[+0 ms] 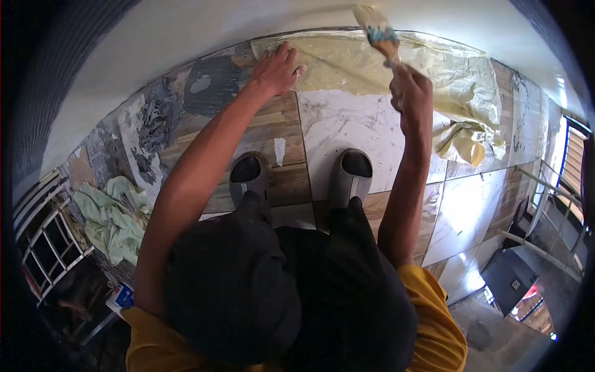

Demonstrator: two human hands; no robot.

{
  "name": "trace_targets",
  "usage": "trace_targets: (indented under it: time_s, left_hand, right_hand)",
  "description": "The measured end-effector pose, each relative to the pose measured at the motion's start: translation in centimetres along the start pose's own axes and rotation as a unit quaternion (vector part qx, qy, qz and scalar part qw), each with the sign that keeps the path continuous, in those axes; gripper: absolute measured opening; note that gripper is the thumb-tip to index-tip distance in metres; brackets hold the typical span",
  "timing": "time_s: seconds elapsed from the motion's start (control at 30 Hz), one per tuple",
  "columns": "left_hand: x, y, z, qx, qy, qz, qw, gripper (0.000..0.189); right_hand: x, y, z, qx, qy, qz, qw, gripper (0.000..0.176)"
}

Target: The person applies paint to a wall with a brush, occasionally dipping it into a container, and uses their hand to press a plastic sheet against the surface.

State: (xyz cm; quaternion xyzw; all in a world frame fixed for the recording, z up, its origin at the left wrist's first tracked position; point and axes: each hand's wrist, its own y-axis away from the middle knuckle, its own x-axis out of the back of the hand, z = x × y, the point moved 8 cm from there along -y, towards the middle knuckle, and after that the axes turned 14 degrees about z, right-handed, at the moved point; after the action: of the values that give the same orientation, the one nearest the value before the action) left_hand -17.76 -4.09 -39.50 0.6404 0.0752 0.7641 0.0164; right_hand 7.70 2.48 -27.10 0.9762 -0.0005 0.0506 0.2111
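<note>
My right hand (411, 93) is closed around the handle of a paintbrush (380, 34). Its pale bristles point up and left at the lower part of the white wall (248, 25), and blue-green paint marks the ferrule. A translucent yellowish plastic sheet (347, 65) lies on the floor along the foot of the wall, its right end crumpled. On the sheet's left end rests my left hand (276, 71), fingers spread and holding nothing.
My slippered feet (356, 170) stand on wood-look and white marble-look tiles (347, 121). Grey smears (211, 87) mark the floor at left, near a crumpled pale green sheet (118, 214). Metal railings stand at left (59, 229) and right (545, 192). A dark box-like object (509, 279) sits lower right.
</note>
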Motion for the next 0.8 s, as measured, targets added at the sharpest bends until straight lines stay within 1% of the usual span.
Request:
trace_targets:
  time_s: [0.07, 0.1, 0.17, 0.2, 0.27, 0.33, 0.37, 0.4, 0.47, 0.5, 0.57, 0.6, 0.67, 0.7, 0.73, 0.77, 0.8]
  left_hand:
    - [0.2, 0.1, -0.3, 0.0, 0.005, 0.001, 1.0, 0.066]
    - [0.3, 0.0, -0.2, -0.006, 0.008, 0.001, 1.0, 0.067]
    - [0.2, -0.3, -0.4, -0.002, 0.006, -0.009, 1.0, 0.068]
    - [-0.1, -0.3, -0.5, 0.003, 0.004, -0.021, 1.0, 0.068]
    - [-0.5, -0.3, -0.5, -0.004, -0.002, -0.014, 1.0, 0.068]
    - [-0.2, -0.4, -0.8, -0.005, -0.008, -0.004, 1.0, 0.068]
    - [-0.2, -0.3, -0.7, -0.012, -0.01, -0.025, 1.0, 0.069]
    - [-0.2, -0.3, -0.7, -0.019, -0.013, -0.044, 0.999, 0.07]
    - [-0.4, -0.4, -0.9, -0.005, 0.001, -0.041, 0.999, 0.07]
    - [-0.4, -0.5, -0.9, 0.005, 0.01, -0.039, 0.999, 0.07]
    - [0.2, -0.9, -0.9, 0.01, 0.005, -0.049, 0.999, 0.07]
    - [0.3, -1.1, -1.0, 0.016, -0.001, -0.063, 0.998, 0.07]
    - [0.5, -1.3, -0.8, 0.022, 0.007, -0.047, 0.999, 0.069]
    - [0.7, -1.3, -1.0, 0.03, 0.014, -0.033, 0.999, 0.068]
    - [-0.6, -1.5, -1.6, 0.03, 0.013, -0.034, 0.999, 0.068]
    - [-2.4, -1.9, -2.1, -0.019, -0.021, -0.023, 0.999, 0.068]
    - [-3.3, -2.2, -2.2, -0.068, -0.055, -0.011, 0.996, 0.067]
  right_hand:
    - [0.0, 0.5, 2.9, -0.008, 0.107, -0.002, 0.994, 0.03]
    - [-1.1, 0.1, 4.3, -0.021, 0.11, -0.013, 0.994, 0.03]
    - [-3.8, -2.4, 7.2, 0.024, 0.144, -0.032, 0.989, 0.029]
    - [-4.8, -3.2, 7.2, 0.024, 0.144, -0.032, 0.989, 0.029]
    - [-6.3, -3.5, 4.0, 0.119, 0.158, 0.014, 0.98, 0.03]
    - [-5.0, -0.2, 0.2, 0.097, 0.054, 0.009, 0.994, 0.03]
    - [-4.2, 1.7, -1.3, 0.093, 0.013, 0.009, 0.996, 0.03]
    - [-3.5, 2.9, -1.5, 0.095, 0.016, 0.005, 0.995, 0.03]
    - [-1.9, 4.0, -0.8, 0.051, 0.071, 0.018, 0.996, 0.033]
    - [-1.7, 2.8, 1.5, 0.048, 0.112, 0.005, 0.993, 0.034]
    - [-3.0, -0.4, 5.7, 0.063, 0.163, 0.016, 0.985, 0.035]
    - [-4.0, -2.0, 6.6, 0.066, 0.163, 0.017, 0.984, 0.035]
    - [-5.6, -3.6, 6.1, 0.087, 0.174, 0.038, 0.98, 0.034]
    - [-5.1, -3.8, 5.9, 0.088, 0.173, 0.039, 0.98, 0.034]
    - [-5.0, -2.3, 3.2, 0.08, 0.109, 0.033, 0.99, 0.033]
    - [-4.7, -0.7, 0.8, 0.073, 0.046, 0.026, 0.996, 0.032]
    - [-4.1, 0.8, -0.4, 0.064, 0.019, 0.028, 0.997, 0.032]
